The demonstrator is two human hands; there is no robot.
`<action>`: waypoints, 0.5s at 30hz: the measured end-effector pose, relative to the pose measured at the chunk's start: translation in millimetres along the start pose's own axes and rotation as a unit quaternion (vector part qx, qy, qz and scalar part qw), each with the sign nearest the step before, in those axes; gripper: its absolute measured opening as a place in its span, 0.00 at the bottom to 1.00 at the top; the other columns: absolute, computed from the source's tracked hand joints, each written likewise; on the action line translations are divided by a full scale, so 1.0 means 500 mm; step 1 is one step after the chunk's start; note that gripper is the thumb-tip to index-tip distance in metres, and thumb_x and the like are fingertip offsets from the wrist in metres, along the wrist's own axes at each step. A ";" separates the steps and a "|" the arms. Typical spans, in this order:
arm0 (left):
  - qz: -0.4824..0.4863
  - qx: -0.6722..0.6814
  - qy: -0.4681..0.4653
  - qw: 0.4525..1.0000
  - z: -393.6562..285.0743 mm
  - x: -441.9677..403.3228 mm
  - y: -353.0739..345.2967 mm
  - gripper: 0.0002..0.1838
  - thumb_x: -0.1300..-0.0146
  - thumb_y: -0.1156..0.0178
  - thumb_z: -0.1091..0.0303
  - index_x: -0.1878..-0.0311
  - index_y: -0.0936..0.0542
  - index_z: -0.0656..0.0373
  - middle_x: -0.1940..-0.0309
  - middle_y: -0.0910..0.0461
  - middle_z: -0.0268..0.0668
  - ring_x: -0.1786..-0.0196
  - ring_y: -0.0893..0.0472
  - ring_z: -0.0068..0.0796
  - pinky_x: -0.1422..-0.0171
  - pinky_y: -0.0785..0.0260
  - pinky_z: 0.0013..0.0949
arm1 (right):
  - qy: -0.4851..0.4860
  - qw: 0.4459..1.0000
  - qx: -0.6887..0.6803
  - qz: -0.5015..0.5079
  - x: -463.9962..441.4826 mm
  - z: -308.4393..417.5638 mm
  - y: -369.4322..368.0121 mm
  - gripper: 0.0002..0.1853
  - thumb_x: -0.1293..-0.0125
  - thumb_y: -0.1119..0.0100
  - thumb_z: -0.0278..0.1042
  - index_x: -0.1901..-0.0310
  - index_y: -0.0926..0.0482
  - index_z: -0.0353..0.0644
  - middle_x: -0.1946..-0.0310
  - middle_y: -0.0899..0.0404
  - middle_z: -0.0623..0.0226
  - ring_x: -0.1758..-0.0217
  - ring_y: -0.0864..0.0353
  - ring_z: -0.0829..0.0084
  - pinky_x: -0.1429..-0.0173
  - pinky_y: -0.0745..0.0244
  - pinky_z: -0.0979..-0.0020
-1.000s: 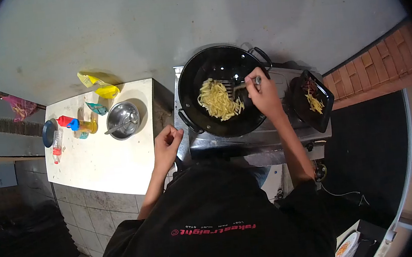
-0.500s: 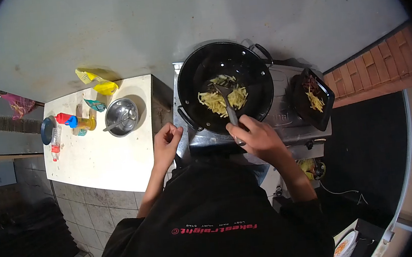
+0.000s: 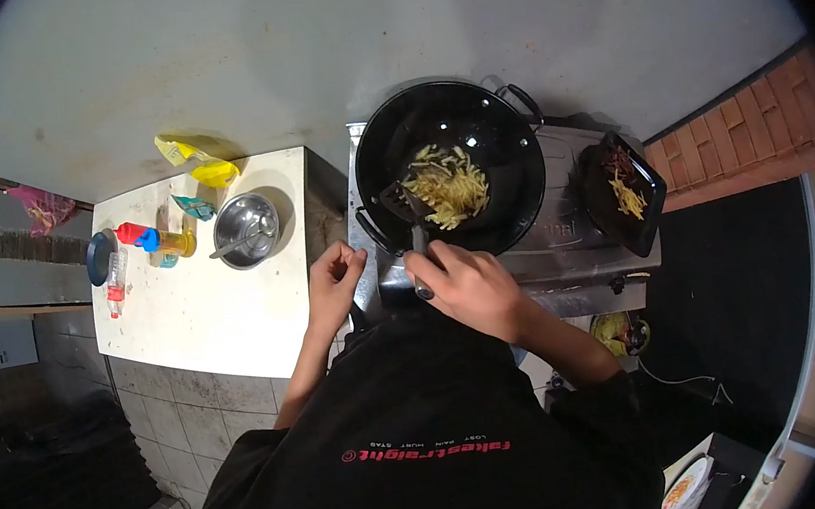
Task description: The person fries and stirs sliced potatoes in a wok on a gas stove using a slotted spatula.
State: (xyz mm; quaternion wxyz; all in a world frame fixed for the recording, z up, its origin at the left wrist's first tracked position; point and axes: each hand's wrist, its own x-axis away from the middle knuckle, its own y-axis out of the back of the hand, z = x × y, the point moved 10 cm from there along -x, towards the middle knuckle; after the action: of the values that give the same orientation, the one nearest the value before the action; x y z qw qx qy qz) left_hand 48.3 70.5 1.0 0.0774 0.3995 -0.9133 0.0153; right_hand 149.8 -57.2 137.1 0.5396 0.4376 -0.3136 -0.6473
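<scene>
My right hand (image 3: 468, 288) is closed round the grey handle of a spatula (image 3: 419, 243), below the front rim of a black wok (image 3: 509, 179). The spatula's dark slotted head lies inside the wok, at the left side of a heap of pale yellow strips (image 3: 450, 188). My left hand (image 3: 335, 280) hangs left of the wok with its fingers curled and the thumb against them; nothing shows in it. The wok stands on a metal stove (image 3: 564, 228).
Right of the wok, a black tray (image 3: 654, 191) holds yellow and dark red strips. On the white table (image 3: 206, 325) at left are a metal bowl (image 3: 262, 255) with a spoon, bottles (image 3: 173, 241) and a yellow packet (image 3: 212, 173). A plate (image 3: 682, 489) shows at lower right.
My right hand has moved from the wok's right side down and left to its front, carrying the spatula. The strips have shifted and been turned over. My left hand has barely moved.
</scene>
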 end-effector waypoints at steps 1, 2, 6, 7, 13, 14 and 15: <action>-0.003 0.002 0.012 1.000 0.004 0.001 0.004 0.15 0.28 0.40 0.69 0.73 0.31 0.56 0.80 0.39 0.18 0.75 0.42 0.08 0.71 0.51 0.22 | 0.005 1.000 0.012 0.003 -0.007 -0.003 -0.009 0.23 0.43 0.35 0.27 0.45 0.28 0.41 0.65 0.26 0.58 0.65 0.15 0.60 0.64 0.17 0.63; -0.007 0.002 0.011 1.000 0.006 0.003 0.009 0.15 0.28 0.40 0.69 0.73 0.31 0.56 0.80 0.39 0.18 0.75 0.42 0.08 0.71 0.51 0.22 | 0.001 1.000 0.010 -0.012 -0.015 -0.012 -0.007 0.20 0.43 0.36 0.26 0.47 0.28 0.41 0.64 0.24 0.56 0.67 0.14 0.59 0.66 0.17 0.62; 0.001 -0.006 0.008 1.000 0.013 0.006 0.010 0.15 0.28 0.40 0.69 0.73 0.31 0.56 0.80 0.38 0.18 0.75 0.42 0.08 0.71 0.52 0.22 | -0.099 0.987 0.012 -0.127 -0.028 -0.143 0.004 0.09 0.35 0.39 0.32 0.56 0.27 0.45 0.68 0.20 0.55 0.68 0.14 0.53 0.66 0.19 0.57; 0.001 -0.004 0.008 1.000 0.014 0.005 0.009 0.15 0.28 0.40 0.69 0.73 0.31 0.56 0.80 0.38 0.18 0.75 0.42 0.08 0.71 0.52 0.22 | -0.119 0.978 -0.030 -0.172 -0.023 -0.172 0.030 0.08 0.32 0.40 0.34 0.57 0.27 0.45 0.69 0.19 0.54 0.67 0.15 0.51 0.66 0.19 0.56; -0.001 -0.003 -0.006 1.000 0.017 -0.002 0.010 0.15 0.29 0.40 0.68 0.73 0.31 0.56 0.80 0.38 0.19 0.75 0.42 0.08 0.71 0.52 0.22 | -0.195 0.950 -0.067 -0.234 0.032 -0.228 0.163 0.06 0.31 0.42 0.28 0.55 0.27 0.40 0.67 0.20 0.50 0.63 0.18 0.46 0.63 0.27 0.54; 0.000 -0.003 -0.005 1.000 0.022 -0.004 0.010 0.15 0.29 0.40 0.68 0.73 0.31 0.56 0.80 0.38 0.19 0.75 0.42 0.08 0.71 0.52 0.22 | -0.168 0.957 -0.057 -0.232 0.033 -0.216 0.182 0.07 0.32 0.42 0.26 0.54 0.27 0.40 0.66 0.21 0.50 0.63 0.19 0.45 0.62 0.28 0.54; 0.005 -0.008 -0.007 1.000 0.028 -0.006 0.009 0.15 0.28 0.40 0.68 0.73 0.31 0.55 0.80 0.38 0.18 0.75 0.42 0.08 0.72 0.51 0.22 | -0.169 0.956 -0.057 -0.231 0.040 -0.206 0.201 0.07 0.32 0.42 0.26 0.54 0.27 0.40 0.66 0.21 0.50 0.63 0.19 0.45 0.62 0.28 0.54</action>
State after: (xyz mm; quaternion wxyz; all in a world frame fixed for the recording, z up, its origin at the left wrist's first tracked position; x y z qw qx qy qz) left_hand 45.4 74.4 -13.0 0.0742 0.3943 -0.9160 0.0054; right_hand 284.9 -92.0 177.8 0.3387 0.3504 -0.2534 -0.8356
